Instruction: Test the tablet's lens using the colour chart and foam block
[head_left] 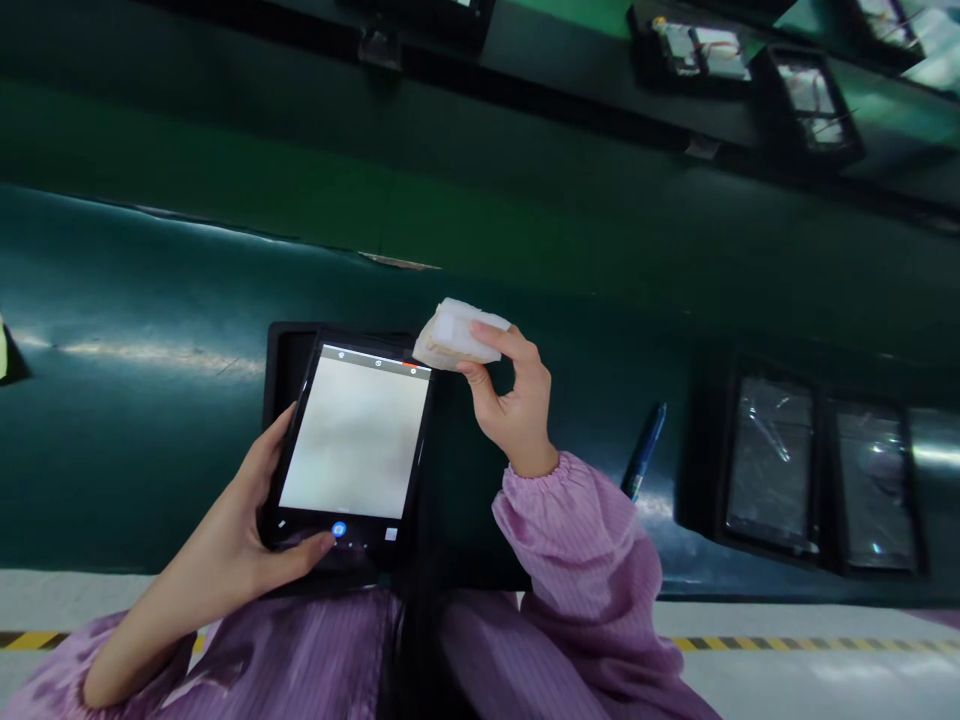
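My left hand is closed round the lower left of a black tablet, its thumb by the blue camera button at the bottom of the screen. The lit screen shows a blurred, pale picture. Under the tablet lies a black tray, mostly hidden. My right hand pinches a white foam-like block with a yellowish edge between thumb and fingers. The block is held just beyond the tablet's upper right corner; whether it touches the tablet, I cannot tell.
A blue pen lies right of my right sleeve. Two black trays with film-covered panels sit farther right on the green bench. On the far surface are more black trays, one with a tablet showing inner parts.
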